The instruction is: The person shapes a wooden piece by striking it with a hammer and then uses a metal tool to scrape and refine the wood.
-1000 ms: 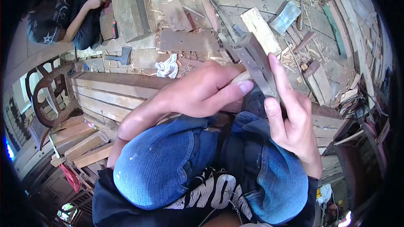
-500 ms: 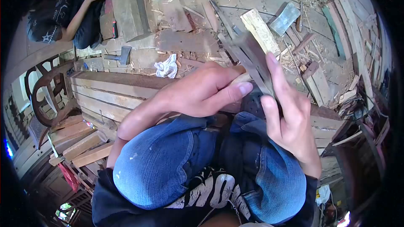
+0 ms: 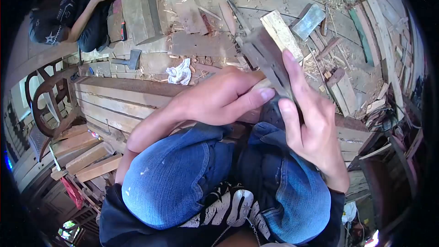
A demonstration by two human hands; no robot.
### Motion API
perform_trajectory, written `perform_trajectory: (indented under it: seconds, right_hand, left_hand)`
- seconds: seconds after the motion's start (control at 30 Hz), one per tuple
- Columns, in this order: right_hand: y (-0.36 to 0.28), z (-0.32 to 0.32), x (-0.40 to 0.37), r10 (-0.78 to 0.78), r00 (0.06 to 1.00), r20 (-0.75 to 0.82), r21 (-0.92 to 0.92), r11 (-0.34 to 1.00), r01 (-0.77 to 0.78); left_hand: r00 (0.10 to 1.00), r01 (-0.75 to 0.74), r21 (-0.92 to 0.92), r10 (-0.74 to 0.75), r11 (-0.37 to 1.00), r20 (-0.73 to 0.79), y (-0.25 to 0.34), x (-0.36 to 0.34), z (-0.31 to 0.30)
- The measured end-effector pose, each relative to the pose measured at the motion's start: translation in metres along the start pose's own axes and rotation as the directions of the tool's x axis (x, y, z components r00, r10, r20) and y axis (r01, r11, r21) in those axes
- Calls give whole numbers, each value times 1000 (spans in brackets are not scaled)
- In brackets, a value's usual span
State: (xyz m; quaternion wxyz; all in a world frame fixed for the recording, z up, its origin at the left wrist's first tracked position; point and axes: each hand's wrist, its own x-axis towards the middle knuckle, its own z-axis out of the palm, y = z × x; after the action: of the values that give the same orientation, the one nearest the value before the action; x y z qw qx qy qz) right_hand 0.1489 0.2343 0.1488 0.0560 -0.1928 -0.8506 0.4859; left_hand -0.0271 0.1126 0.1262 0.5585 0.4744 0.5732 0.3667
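My left hand (image 3: 219, 98) reaches across from the left, its fingers wrapped round a pale wooden handle (image 3: 263, 83). Beside it, my right hand (image 3: 313, 114) grips a dark flat piece (image 3: 270, 55) between thumb and fingers. This piece is smeared by motion, so its exact form is unclear. Both hands are close together above my knees. Just beyond the dark piece lies a pale wood block (image 3: 280, 31) on the floor. Whether the handle joins the dark piece is hidden.
A co-worker's arm (image 3: 87, 16) is at the upper left. An axe head (image 3: 135, 59), a white cloth (image 3: 179, 72) and a grey metal-like block (image 3: 308, 22) lie on the littered floor. A long timber (image 3: 119, 96) runs beside my legs.
My right hand and the dark piece have shifted slightly up and to the left. The left hand stays almost still.
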Motion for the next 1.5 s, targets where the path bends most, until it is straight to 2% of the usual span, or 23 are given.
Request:
perform_trajectory:
  seconds: [0.07, 0.23, 0.3, 0.33, 0.37, 0.4, 0.47, 0.53, 0.6, 0.63, 0.67, 0.73, 0.8, 0.87, 0.93, 1.0, 1.03, 1.13, 1.2, 1.27, 1.33, 1.4, 1.5]
  right_hand:
    - [4, 5, -7, -143, 982, -125, 39, 988, 149]
    - [-4, -5, 5, -14, 999, 37, 12, 1000, 13]
    - [1, 1, -1, -74, 997, -31, 59, 995, 75]
    - [2, 4, -5, -132, 986, -98, 105, 984, 142]
    - [3, 0, -5, -158, 985, -66, 58, 985, 161]
    - [1, -1, -2, -157, 986, -62, 63, 985, 161]
    - [-3, -4, 6, -32, 999, 24, 84, 996, 30]
    - [-4, -6, 5, -12, 999, 36, 55, 998, 10]
    - [-1, -2, -4, -58, 998, 3, 119, 991, 57]
    - [3, 4, -2, -141, 985, -97, 101, 983, 151]
    - [2, 2, 0, -138, 986, -92, 105, 983, 148]
    - [-2, -5, 8, 15, 998, 55, 137, 990, -22]
    - [2, -2, 7, -12, 999, 42, 75, 997, 9]
    - [7, 7, 0, -171, 975, -139, 103, 977, 186]
    - [0, 0, 2, -116, 990, -81, 115, 986, 125]
    - [2, -3, 10, -36, 999, 28, 110, 993, 33]
    - [3, -1, 10, -102, 995, -10, 60, 993, 103]
    - [6, 5, -1, -138, 985, -103, 97, 984, 148]
    - [-1, -2, 4, -102, 994, -49, 105, 989, 107]
    - [-4, -6, 11, 35, 998, 55, 62, 997, -39]
    - [6, 2, 5, -43, 999, 12, 71, 997, 42]
    - [10, 8, 3, -145, 984, -103, 118, 981, 157]
    - [3, 1, 8, -80, 997, -15, 87, 993, 81]
  left_hand:
    - [999, -49, 61, 50, 997, -19, 1, -4, -3]
    - [999, 22, 61, -25, 998, 41, 1, -1, 1]
    - [1000, 15, -46, -15, 999, -5, 4, -4, -2]
    - [1000, 17, -46, -18, 999, -5, 1, -5, -1]
    - [999, -33, 8, 33, 999, -38, -5, -4, 2]
    - [995, -76, 59, 80, 995, -65, -8, -5, 5]
    - [998, -57, 26, 57, 998, -18, -10, -3, 9]
    - [996, -72, -11, 71, 997, -50, -7, 1, 6]
    - [999, -37, -23, 36, 999, -28, -2, -3, 0]
    - [996, -84, 16, 85, 996, -42, -8, -3, 2]
    - [990, -125, 47, 127, 991, -54, -13, -4, 7]
    - [991, -128, 58, 130, 990, -33, -16, -2, 12]
    - [997, -65, 3, 65, 998, -35, -13, -1, 7]
    - [999, -18, -58, 16, 998, -33, 0, -1, -1]
    - [999, -6, 42, 4, 999, 44, -1, -1, -1]
    - [1000, -18, 18, 18, 1000, 3, -6, 0, 3]
    - [999, -35, -2, 35, 999, -36, -8, 1, 4]
    - [999, -10, 27, 11, 1000, -36, -1, -2, -4]
    - [999, -38, 35, 39, 999, -34, -8, -1, 3]
    - [997, -80, 45, 81, 996, -19, -7, 1, 3]
    - [1000, 15, -35, -15, 999, -1, 2, 0, -5]
    - [1000, -10, 10, 10, 1000, 5, -4, -1, -1]
    - [999, -17, 31, 15, 999, 33, -5, -3, 1]
